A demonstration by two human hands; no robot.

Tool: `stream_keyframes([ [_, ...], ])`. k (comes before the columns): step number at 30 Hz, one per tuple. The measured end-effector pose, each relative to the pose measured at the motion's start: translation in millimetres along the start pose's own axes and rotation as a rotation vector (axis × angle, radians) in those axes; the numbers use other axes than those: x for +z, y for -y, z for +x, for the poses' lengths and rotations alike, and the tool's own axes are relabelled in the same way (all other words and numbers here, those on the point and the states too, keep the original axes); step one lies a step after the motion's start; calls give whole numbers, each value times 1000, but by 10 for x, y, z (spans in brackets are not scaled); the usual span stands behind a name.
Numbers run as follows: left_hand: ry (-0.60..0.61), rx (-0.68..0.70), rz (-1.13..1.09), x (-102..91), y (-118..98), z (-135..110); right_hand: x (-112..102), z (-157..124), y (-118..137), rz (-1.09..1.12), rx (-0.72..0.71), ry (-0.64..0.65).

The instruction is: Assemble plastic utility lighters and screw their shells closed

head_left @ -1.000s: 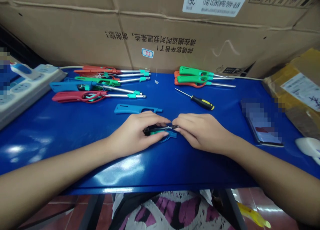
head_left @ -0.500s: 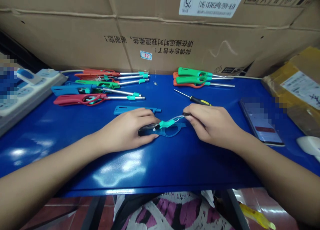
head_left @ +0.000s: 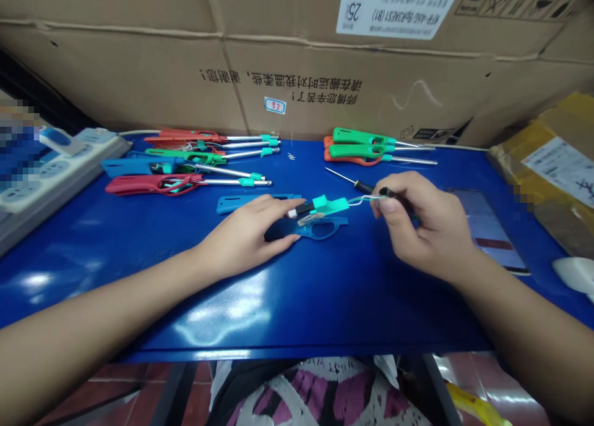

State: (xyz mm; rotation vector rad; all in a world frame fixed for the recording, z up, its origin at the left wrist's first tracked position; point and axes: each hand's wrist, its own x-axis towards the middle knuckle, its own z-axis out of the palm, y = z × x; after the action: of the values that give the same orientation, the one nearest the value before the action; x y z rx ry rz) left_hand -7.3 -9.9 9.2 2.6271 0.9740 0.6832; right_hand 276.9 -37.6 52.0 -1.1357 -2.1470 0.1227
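My left hand point(head_left: 248, 235) lies on a blue lighter shell half point(head_left: 320, 229) on the blue table point(head_left: 297, 290), fingers pressing its left end down. My right hand point(head_left: 424, 225) pinches a thin wire point(head_left: 364, 199) and a dark tube end. From that wire hangs a teal trigger part point(head_left: 327, 204) with a black-and-white igniter piece point(head_left: 297, 211), raised just above the shell. A second blue shell half point(head_left: 241, 201) lies just behind my left hand.
Several long-nosed lighters in red, green and blue point(head_left: 185, 160) lie at the back left, a few green and orange ones point(head_left: 366, 146) at the back right. A screwdriver point(head_left: 352, 182), a phone point(head_left: 487, 228), a power strip point(head_left: 55, 166) and cardboard boxes point(head_left: 297, 55) surround them.
My right hand has moved right and up, drawing the wire, teal trigger and igniter out of the blue shell. My left hand stays pressed on the shell.
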Motion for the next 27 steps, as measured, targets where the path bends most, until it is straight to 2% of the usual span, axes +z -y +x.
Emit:
stream_keyframes([
  [3, 3, 37, 24, -71, -16, 23, -12, -17, 31, 62, 23, -73],
  [6, -19, 31, 80, -227, 5, 41, -35, -17, 45, 84, 39, -139],
  [8, -51, -11, 239, -337, 74, 47, -53, -8, 43, 95, 32, -160],
  [11, 49, -104, 444, -439, 248, 39, -69, 9, 23, 58, 25, -125],
  [14, 147, -124, 449, -457, 415, 1, -67, 25, -8, -16, 2, -60],
  [17, 194, -109, 522, -463, 497, -68, -57, 39, -42, -89, -2, -32],
  [20, 212, -128, 615, -546, 481, -134, -50, 54, -74, -132, 19, -30],
  [23, 276, -197, 646, -733, 374, -129, -50, 73, -101, -156, 39, -40],
  [25, 413, -310, 532, -864, 266, -80, -50, 85, -113, -169, 54, -52],
  [27, 425, -450, 522, -933, 157, -24, -48, 95, -121, -177, 67, -52],
])
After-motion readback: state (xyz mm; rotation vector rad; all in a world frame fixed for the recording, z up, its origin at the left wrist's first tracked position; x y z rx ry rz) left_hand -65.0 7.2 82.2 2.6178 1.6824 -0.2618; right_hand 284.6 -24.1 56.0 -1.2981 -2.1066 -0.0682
